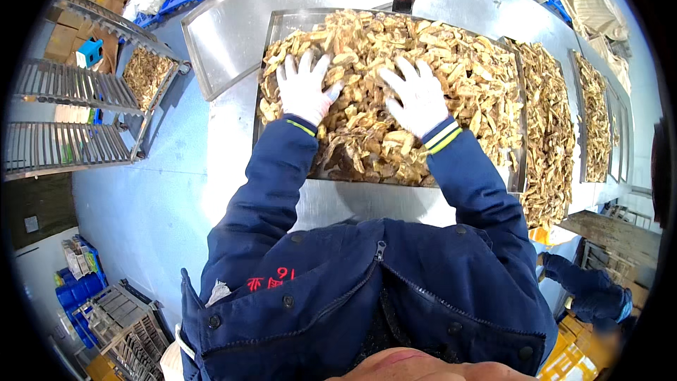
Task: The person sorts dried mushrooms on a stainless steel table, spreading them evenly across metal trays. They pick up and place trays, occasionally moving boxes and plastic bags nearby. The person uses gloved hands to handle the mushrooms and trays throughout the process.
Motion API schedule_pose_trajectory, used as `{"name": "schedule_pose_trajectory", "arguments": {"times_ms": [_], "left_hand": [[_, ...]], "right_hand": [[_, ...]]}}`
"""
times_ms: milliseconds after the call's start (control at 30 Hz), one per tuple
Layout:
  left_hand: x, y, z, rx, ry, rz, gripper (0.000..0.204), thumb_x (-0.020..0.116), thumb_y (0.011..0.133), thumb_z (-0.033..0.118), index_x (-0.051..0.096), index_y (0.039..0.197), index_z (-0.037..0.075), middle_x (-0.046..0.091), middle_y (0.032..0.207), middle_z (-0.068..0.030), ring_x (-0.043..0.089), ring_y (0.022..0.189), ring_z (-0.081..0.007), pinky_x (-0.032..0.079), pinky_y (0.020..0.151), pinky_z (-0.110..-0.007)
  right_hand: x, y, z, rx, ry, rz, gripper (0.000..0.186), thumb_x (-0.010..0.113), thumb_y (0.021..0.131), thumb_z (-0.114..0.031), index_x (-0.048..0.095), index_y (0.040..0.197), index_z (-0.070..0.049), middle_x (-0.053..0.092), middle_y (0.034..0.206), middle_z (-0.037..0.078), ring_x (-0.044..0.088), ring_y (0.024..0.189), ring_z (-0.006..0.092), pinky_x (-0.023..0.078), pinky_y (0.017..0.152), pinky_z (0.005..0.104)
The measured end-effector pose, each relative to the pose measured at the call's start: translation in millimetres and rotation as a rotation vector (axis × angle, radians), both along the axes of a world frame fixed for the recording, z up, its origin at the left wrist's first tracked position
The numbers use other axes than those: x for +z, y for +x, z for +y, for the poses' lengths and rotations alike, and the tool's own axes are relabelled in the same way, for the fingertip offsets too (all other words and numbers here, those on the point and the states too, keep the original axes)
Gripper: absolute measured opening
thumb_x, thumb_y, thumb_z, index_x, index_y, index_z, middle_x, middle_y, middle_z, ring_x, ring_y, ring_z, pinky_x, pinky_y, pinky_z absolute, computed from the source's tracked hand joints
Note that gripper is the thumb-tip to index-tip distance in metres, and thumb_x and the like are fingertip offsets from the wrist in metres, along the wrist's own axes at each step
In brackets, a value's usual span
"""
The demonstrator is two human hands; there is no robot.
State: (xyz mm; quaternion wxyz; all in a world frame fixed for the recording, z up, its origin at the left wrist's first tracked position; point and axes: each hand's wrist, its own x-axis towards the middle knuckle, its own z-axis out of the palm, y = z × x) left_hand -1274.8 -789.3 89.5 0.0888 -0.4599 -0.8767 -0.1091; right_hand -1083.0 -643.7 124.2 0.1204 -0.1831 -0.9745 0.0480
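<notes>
A large metal tray (269,28) is heaped with pale tan and brown dried slices (479,74). My left hand (305,88) in a white glove rests on the slices at the tray's left part, fingers spread. To its right, my right hand (415,99), also gloved, lies open on the pile with fingers apart. Darker pieces show below and between the hands. Both dark blue sleeves reach in from the lower edge.
More filled trays (546,120) line the steel table (338,204) to the right; an empty tray (218,42) sits upper left. Metal rack carts (77,85) stand left on blue floor. Another person (585,289) is at lower right, near yellow crates (571,353).
</notes>
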Motion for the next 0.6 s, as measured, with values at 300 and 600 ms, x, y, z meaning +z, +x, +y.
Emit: {"name": "schedule_pose_trajectory", "arguments": {"times_ms": [300,600], "left_hand": [[19,5,-24,-0.155,-0.282,-0.107,0.071,0.057,0.08,0.064,0.047,0.138,0.025,0.03,0.152,-0.0117,0.028,0.136,-0.0442,0.02,0.109,-0.062],[46,-30,24,-0.085,-0.524,-0.305,0.091,0.055,0.073,0.077,0.036,0.146,0.027,0.01,0.159,-0.0064,0.008,0.144,-0.041,0.012,0.114,-0.06]], "right_hand": [[-1,-9,-8,-0.04,0.077,-0.028,0.054,0.06,0.084,-0.042,0.051,0.133,-0.023,0.047,0.136,0.014,0.043,0.121,0.0413,0.044,0.093,0.05],[25,-10,-10,-0.044,-0.026,-0.057,0.05,0.058,0.086,-0.042,0.055,0.13,-0.017,0.05,0.135,0.012,0.048,0.121,0.0348,0.043,0.096,0.0482]]}}
